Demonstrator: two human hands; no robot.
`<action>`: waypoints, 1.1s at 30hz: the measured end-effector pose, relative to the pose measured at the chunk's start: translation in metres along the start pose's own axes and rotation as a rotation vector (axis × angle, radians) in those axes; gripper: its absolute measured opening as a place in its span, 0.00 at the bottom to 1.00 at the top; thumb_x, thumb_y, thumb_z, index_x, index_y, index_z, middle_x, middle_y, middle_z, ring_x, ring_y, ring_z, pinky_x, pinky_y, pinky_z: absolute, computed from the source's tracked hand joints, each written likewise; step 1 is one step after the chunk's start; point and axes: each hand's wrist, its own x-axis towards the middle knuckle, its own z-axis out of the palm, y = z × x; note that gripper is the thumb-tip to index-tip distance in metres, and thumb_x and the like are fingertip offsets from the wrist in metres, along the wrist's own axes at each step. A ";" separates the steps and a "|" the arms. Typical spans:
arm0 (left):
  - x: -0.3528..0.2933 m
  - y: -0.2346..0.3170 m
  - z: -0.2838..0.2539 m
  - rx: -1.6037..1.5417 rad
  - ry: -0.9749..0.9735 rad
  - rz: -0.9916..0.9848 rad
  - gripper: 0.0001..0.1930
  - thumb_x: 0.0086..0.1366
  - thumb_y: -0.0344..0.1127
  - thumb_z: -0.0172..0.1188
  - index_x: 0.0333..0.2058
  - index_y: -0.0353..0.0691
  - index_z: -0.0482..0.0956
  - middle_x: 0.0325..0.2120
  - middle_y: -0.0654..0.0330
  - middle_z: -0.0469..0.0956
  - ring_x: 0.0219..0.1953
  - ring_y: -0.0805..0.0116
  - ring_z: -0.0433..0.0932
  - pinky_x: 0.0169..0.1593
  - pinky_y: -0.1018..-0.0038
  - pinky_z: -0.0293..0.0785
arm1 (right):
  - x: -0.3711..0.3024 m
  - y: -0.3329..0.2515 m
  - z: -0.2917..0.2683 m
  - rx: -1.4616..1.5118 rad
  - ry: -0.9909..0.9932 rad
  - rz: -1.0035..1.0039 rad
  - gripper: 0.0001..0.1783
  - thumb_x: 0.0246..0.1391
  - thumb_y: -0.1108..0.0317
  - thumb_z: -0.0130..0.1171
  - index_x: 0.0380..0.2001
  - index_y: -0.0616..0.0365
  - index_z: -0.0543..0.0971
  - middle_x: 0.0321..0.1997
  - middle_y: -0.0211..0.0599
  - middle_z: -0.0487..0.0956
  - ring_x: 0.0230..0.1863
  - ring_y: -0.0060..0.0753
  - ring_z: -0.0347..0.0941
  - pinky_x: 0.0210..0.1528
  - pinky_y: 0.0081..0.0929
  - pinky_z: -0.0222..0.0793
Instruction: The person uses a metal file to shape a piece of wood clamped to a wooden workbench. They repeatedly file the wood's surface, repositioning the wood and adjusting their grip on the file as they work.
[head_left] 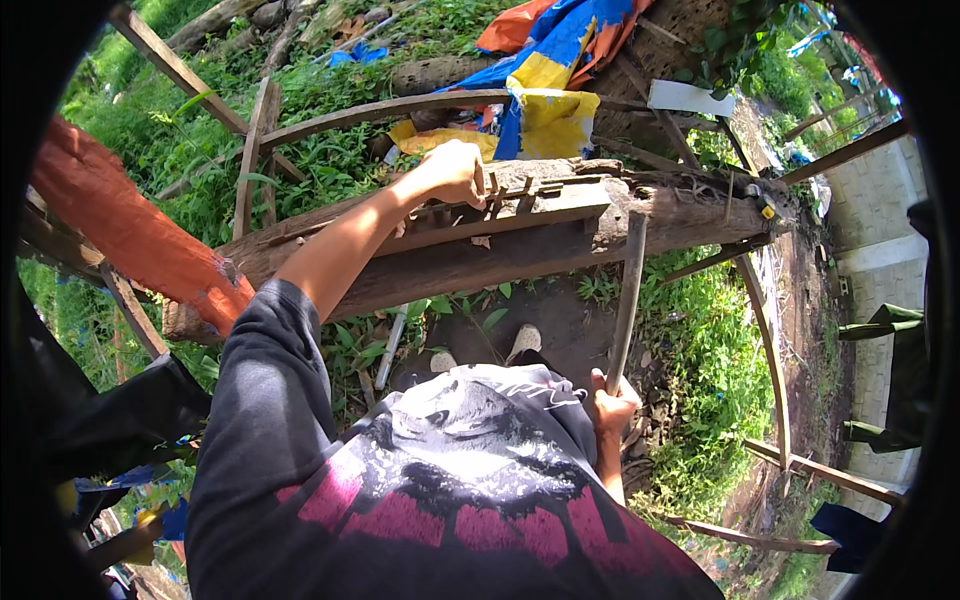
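Observation:
A long weathered log (660, 215) lies across in front of me. Set along it is a narrow wooden board (540, 215) with several short dark pegs (527, 190) standing up from it. My left hand (452, 172) is closed in a fist above the board, beside the pegs; what its fingers hold, if anything, is hidden. Low at my right side, my right hand (614, 402) grips the lower end of a thick greyish-brown stick (630, 290). The stick points up and away, its far end overlapping the log's near side in the picture.
Blue, yellow and orange tarp (550, 100) drapes beyond the log. An orange-covered beam (140, 220) slants in from the left. Thin wooden rails (770, 360) frame the right side, with a block wall (885, 270) past them. My shoes (525, 340) stand on bare soil below the log.

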 end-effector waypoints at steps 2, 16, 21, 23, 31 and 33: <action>0.004 -0.002 -0.002 -0.011 -0.045 0.029 0.15 0.44 0.40 0.78 0.31 0.42 0.90 0.24 0.55 0.86 0.26 0.64 0.84 0.34 0.69 0.78 | 0.010 0.019 -0.003 0.127 -0.075 0.001 0.12 0.53 0.72 0.70 0.21 0.62 0.77 0.17 0.21 0.68 0.21 0.14 0.60 0.22 0.22 0.57; -0.003 0.010 0.000 -0.049 -0.012 -0.093 0.13 0.47 0.37 0.77 0.33 0.42 0.90 0.26 0.57 0.87 0.27 0.66 0.84 0.36 0.69 0.78 | 0.135 0.032 -0.024 0.055 -0.327 -0.234 0.07 0.47 0.72 0.64 0.32 0.61 0.79 0.22 0.23 0.72 0.24 0.15 0.64 0.27 0.19 0.61; -0.010 0.018 0.000 0.030 0.031 -0.144 0.12 0.48 0.37 0.75 0.34 0.46 0.90 0.28 0.58 0.87 0.28 0.65 0.84 0.36 0.68 0.78 | 0.205 -0.036 -0.045 -0.226 -0.280 -0.368 0.15 0.50 0.58 0.71 0.31 0.59 0.83 0.20 0.32 0.77 0.23 0.22 0.69 0.29 0.24 0.65; -0.010 0.013 0.000 0.050 0.018 -0.098 0.11 0.49 0.36 0.75 0.33 0.45 0.90 0.25 0.58 0.86 0.24 0.65 0.83 0.33 0.69 0.76 | 0.238 -0.052 -0.048 -0.287 -0.264 -0.398 0.19 0.50 0.52 0.72 0.31 0.58 0.84 0.22 0.36 0.80 0.24 0.26 0.73 0.30 0.27 0.68; -0.021 0.018 0.018 -0.037 0.115 -0.166 0.09 0.50 0.23 0.71 0.33 0.38 0.88 0.27 0.55 0.86 0.27 0.71 0.84 0.35 0.74 0.78 | 0.339 -0.113 -0.055 -0.566 -0.323 -0.632 0.29 0.42 0.35 0.72 0.30 0.52 0.85 0.28 0.35 0.84 0.29 0.39 0.80 0.36 0.34 0.74; -0.026 0.017 0.023 -0.108 0.147 -0.225 0.12 0.51 0.19 0.71 0.35 0.37 0.88 0.28 0.54 0.87 0.29 0.71 0.84 0.37 0.74 0.79 | 0.358 -0.126 -0.048 -0.558 -0.374 -0.684 0.32 0.40 0.32 0.71 0.31 0.52 0.85 0.30 0.34 0.85 0.31 0.39 0.80 0.37 0.34 0.74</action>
